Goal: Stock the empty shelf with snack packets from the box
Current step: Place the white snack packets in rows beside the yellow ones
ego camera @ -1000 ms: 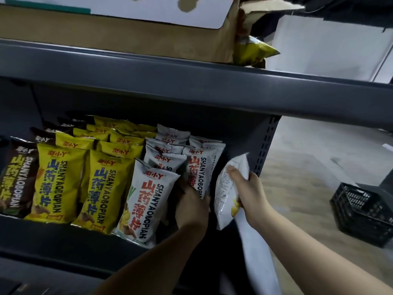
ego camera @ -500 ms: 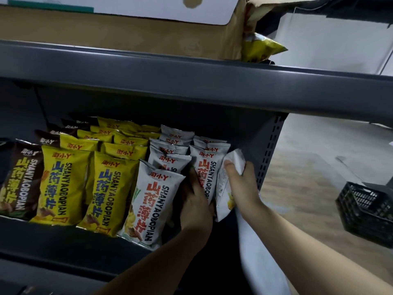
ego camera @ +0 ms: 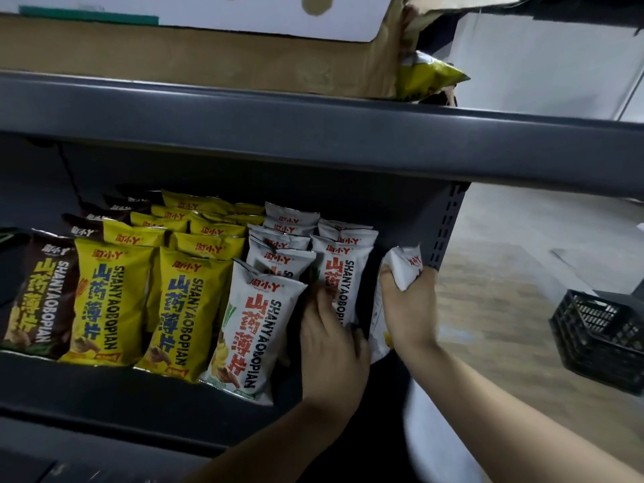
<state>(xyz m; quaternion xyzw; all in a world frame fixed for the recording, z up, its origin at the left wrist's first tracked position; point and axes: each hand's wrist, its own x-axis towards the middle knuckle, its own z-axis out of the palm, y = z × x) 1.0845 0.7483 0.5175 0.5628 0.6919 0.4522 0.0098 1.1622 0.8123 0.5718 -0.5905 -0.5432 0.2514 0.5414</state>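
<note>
right hand [ego camera: 409, 305] grips a half-hidden white packet [ego camera: 404, 270]; left hand [ego camera: 331, 346], fingers straight, presses shelved packets [ego camera: 343, 273].

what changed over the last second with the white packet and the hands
The right hand still grips the white packet and has carried it in beside the right-hand white row, against the shelf's end post. The left hand stays pressed against that row, fingers slid a little deeper. The yellow packets and brown packets have not moved.
</note>
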